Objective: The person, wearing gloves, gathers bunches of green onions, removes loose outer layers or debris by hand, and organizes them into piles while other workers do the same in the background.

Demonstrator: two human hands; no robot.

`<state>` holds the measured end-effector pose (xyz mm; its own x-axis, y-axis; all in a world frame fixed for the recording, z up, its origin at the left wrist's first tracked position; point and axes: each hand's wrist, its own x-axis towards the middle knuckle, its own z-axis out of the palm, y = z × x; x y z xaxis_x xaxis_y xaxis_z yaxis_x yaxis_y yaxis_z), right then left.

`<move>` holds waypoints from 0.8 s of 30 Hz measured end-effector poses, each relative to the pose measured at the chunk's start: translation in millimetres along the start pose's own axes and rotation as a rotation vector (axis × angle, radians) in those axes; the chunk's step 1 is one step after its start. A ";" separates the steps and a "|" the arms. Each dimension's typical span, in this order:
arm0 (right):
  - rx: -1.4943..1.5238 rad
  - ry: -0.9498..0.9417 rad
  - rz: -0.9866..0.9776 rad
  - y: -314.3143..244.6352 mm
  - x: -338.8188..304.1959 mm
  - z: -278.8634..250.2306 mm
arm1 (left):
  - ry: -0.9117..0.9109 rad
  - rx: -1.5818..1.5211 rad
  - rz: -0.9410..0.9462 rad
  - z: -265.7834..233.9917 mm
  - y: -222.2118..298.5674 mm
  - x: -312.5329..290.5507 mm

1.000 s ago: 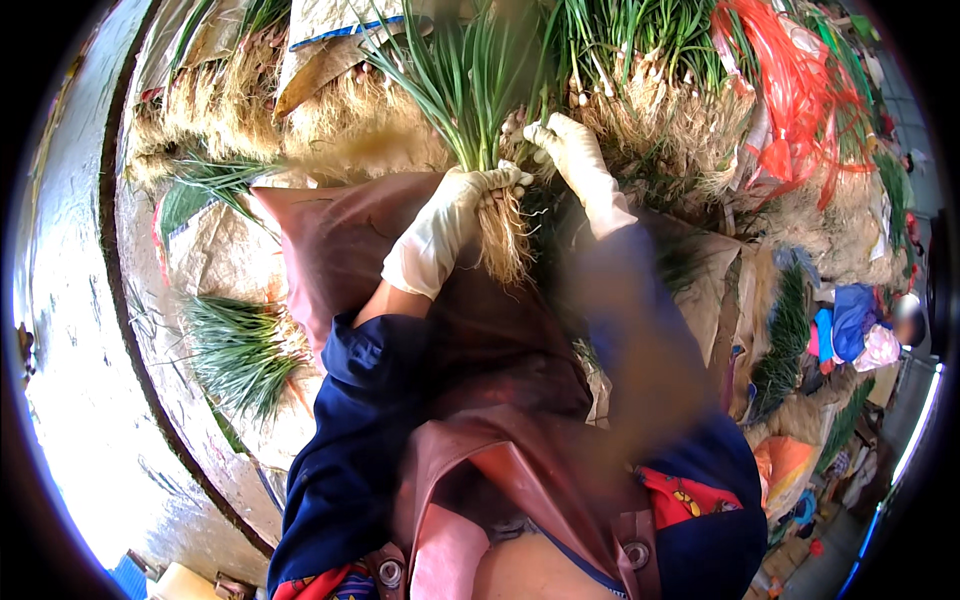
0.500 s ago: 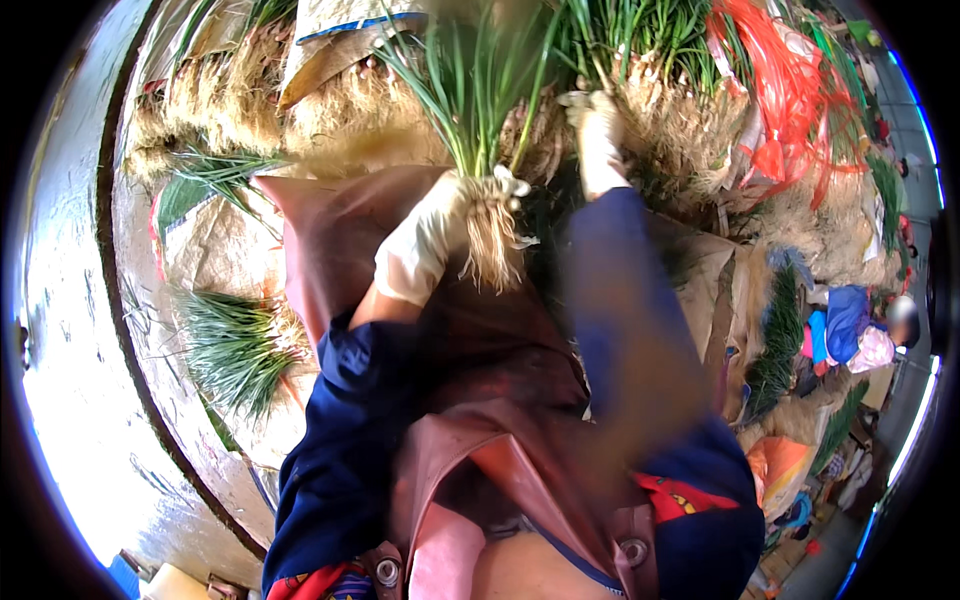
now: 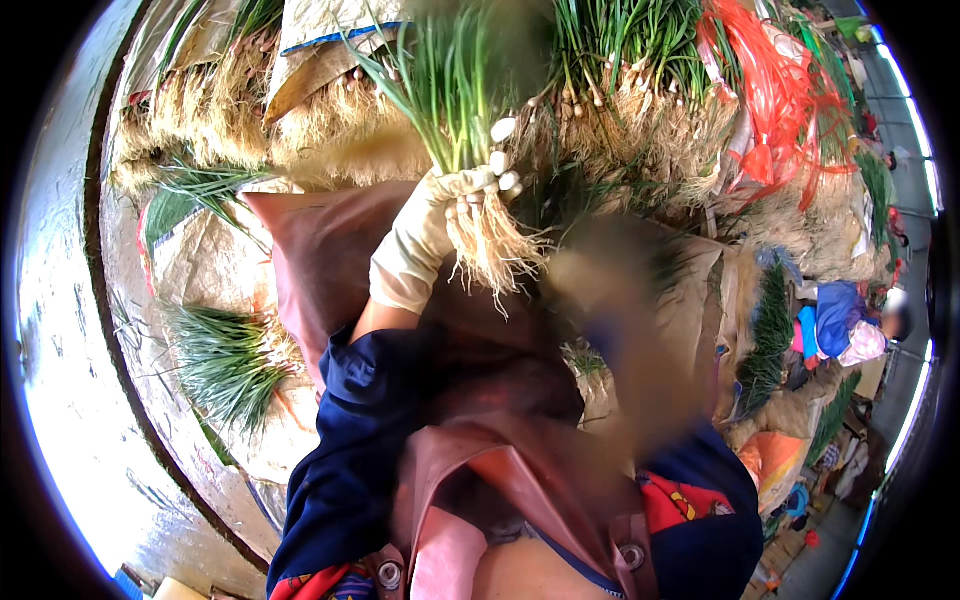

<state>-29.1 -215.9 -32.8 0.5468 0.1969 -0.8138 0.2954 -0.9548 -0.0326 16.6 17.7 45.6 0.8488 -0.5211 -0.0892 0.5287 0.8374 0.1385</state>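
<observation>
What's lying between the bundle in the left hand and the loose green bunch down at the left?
In the head view, only the brown apron and sacking lie between the held scallion bundle and loose bunch.

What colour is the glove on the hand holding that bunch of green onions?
Cream white, on the left hand gripping the green onion bunch; the head view shows it.

Left hand (image 3: 425,240) in a cream rubber glove. Navy sleeves, brown leather-look apron (image 3: 450,400) with snap buttons. Red patterned fabric at waist and right side.
</observation>
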 end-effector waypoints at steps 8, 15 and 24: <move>-0.074 0.885 0.529 17.5 -0.4 -146.4 | 0.383 0.403 0.104 -19.2 -11.8 19.9; 0.067 1.047 0.169 -17.8 -21.6 -120.4 | 0.583 0.549 0.026 -28.1 -7.2 20.5; 0.130 0.930 0.405 39.2 0.2 -146.3 | 0.516 0.559 -0.010 -7.6 -16.7 29.2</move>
<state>97.2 -220.7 50.7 0.9946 -0.1038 -0.0067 -0.1035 -0.9939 0.0373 32.6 -10.2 33.2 0.8078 -0.2705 -0.5238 0.5757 0.5530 0.6023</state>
